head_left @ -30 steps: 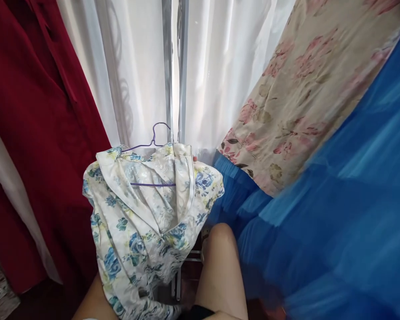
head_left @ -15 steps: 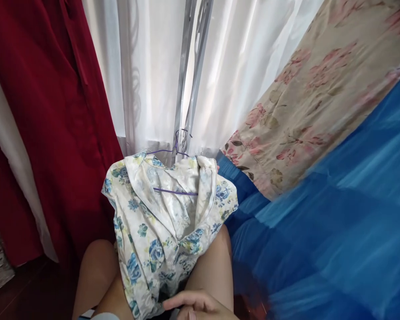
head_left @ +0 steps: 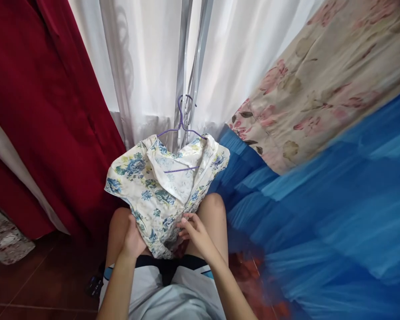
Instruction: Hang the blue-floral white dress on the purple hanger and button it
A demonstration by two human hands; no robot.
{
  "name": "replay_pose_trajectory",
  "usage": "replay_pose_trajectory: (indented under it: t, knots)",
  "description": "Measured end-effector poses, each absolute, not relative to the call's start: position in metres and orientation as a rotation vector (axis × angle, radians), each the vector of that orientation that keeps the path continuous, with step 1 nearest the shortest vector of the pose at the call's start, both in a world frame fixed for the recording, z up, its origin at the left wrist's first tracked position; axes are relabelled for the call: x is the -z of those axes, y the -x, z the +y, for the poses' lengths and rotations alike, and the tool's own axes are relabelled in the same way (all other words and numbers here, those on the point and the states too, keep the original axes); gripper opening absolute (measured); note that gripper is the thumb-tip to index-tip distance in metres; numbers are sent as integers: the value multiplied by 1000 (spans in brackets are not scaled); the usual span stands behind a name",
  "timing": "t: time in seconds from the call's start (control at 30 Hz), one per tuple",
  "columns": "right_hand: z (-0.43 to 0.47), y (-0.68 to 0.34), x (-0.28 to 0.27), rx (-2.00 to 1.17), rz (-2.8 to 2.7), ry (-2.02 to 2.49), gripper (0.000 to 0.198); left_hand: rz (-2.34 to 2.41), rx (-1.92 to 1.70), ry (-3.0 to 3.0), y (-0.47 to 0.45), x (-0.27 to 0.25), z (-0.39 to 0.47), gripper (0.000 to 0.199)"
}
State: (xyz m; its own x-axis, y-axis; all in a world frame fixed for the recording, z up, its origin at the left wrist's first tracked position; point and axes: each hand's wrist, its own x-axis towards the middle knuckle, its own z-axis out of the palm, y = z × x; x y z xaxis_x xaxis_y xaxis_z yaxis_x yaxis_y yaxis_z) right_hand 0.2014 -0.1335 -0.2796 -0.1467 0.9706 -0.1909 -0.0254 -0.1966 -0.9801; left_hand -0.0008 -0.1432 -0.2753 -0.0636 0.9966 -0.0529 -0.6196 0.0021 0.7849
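A white short-sleeved blouse [head_left: 146,189] with blue and yellow-green flowers hangs from a purple wire hanger [head_left: 180,120]. Its neckline gapes, baring the hanger's lower bar, and its lower part lies over my lap between my knees. At the blouse's lower left edge is my left hand [head_left: 134,239], thumb upright beside the cloth; the fabric hides its other fingers. My right hand [head_left: 194,230] is at the front below the neckline, its fingers bent and closed on the cloth near the front opening.
The hanger hooks onto a grey metal upright [head_left: 184,53] before white curtains [head_left: 153,58]. Red cloth [head_left: 70,133] hangs at left, with patterned fabric [head_left: 6,240] near the floor. To the right hang a beige floral cloth [head_left: 286,111] and blue tulle [head_left: 320,213].
The view has tipped down and back, showing more of my lap. My right hand has moved up onto the blouse front; my left hand has come into view at its lower left edge.
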Motion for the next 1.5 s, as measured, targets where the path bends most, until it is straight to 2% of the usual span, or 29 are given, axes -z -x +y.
replay_pose_trajectory:
  t: [0.1, 0.27, 0.4, 0.47, 0.57, 0.63, 0.7, 0.8, 0.93, 1.13, 1.37, 1.5]
  knots:
    - [-123, -192, 290, -1430, -1219, 1250, 49, 955, -1432, -734, 4, 285, -150, 63]
    - [-104, -182, 290, -1366, -1303, 1147, 28, 1086, -1452, -711, -2, 284, -154, 55]
    - [-98, -184, 284, -1306, -1399, 1080, 23, 1115, -1459, -766, 5, 283, -157, 51]
    - [-100, -185, 283, -1269, -1401, 1081, 21, 1263, -1624, -816, 13, 284, -156, 47]
    - [-110, -187, 285, -1281, -1363, 1086, 20, 1673, -2222, -881, 20, 287, -150, 41]
    - [-119, -187, 286, -1309, -1351, 1085, 20, 1806, -2344, -1065, 16, 288, -147, 32]
    - [-127, -186, 285, -1339, -1337, 1084, 19, 1697, -2004, -1421, 1, 290, -146, 23]
    - [-136, -182, 280, -1382, -1321, 1091, 17, 1424, -1453, -1694, -31, 297, -148, 22]
    - [-141, -179, 270, -1464, -1314, 1083, 18, 1457, -1460, -1599, -60, 309, -152, 7]
    - [-109, -170, 230, -1448, -1242, 990, 23, 1512, -1349, -1809, -53, 299, -155, 11]
    - [-26, -151, 115, -1135, -1166, 756, 20, 1684, -755, -2202, -66, 267, -162, 19]
    - [-17, -147, 91, -1101, -1218, 719, 18, 1631, -635, -2227, -71, 265, -156, 24]
